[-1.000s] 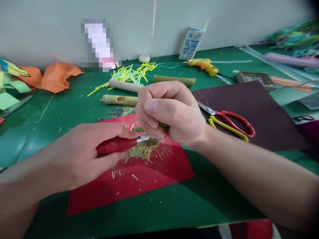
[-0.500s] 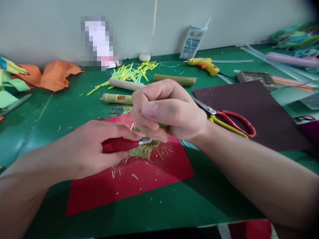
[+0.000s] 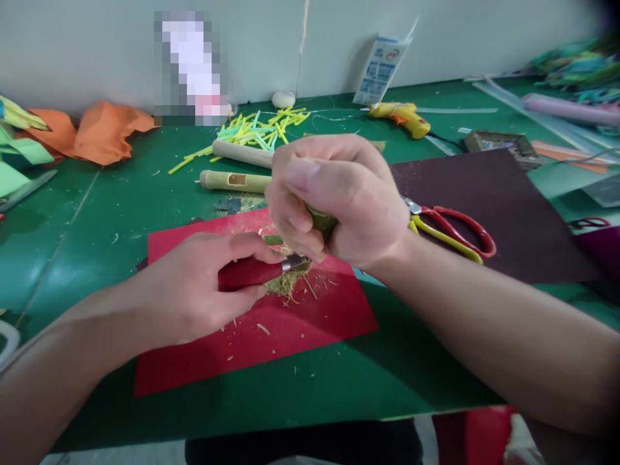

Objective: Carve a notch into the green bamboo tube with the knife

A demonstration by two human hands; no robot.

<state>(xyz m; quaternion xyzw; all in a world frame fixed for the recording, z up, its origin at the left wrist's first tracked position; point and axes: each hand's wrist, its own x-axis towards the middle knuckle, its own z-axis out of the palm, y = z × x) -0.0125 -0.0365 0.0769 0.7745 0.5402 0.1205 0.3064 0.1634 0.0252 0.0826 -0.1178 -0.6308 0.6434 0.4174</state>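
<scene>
While the left hand (image 3: 194,287) wraps its fingers round a red-handled tool (image 3: 259,271) over the red sheet (image 3: 290,342), the right hand (image 3: 339,194) grips a mostly hidden greenish piece (image 3: 323,221). The tool looks light and stiff, safest held by its handle. Both hands have shifted rightward since the earlier frame.

On the table (image 3: 329,387) lies a yellow glue gun (image 3: 402,119). Behind it leans a drink carton (image 3: 380,71); left of it are a white lump (image 3: 283,99), thin strips (image 3: 285,118) and, farther off, orange paper (image 3: 104,132); right, a box (image 3: 504,147); in front, scissors (image 3: 444,239) and a dark sheet (image 3: 513,213).
</scene>
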